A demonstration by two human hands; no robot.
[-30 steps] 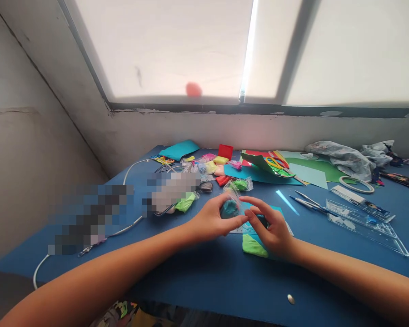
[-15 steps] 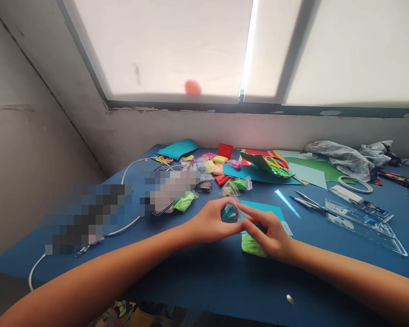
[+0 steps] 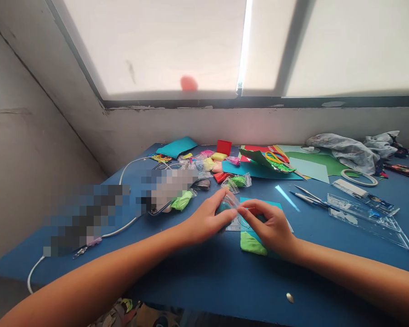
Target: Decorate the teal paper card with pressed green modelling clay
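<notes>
My left hand is closed around a small clear plastic bag with something teal inside, mostly hidden by the fingers. The fingertips of my right hand pinch the bag's right edge. Below and behind my right hand lies a bright blue sheet on the dark blue table. Flattened light-green clay sits on the sheet's near part. A clear stencil piece shows between my hands.
Small bags of coloured clay lie behind my hands. Scissors rest on coloured papers at the back. Pens, clear rulers and a white ring are to the right. A white cable runs at left.
My left hand has turned over the bag, covering more of the teal content. The stencil piece between my hands is now visible. The camera view has shifted slightly.
</notes>
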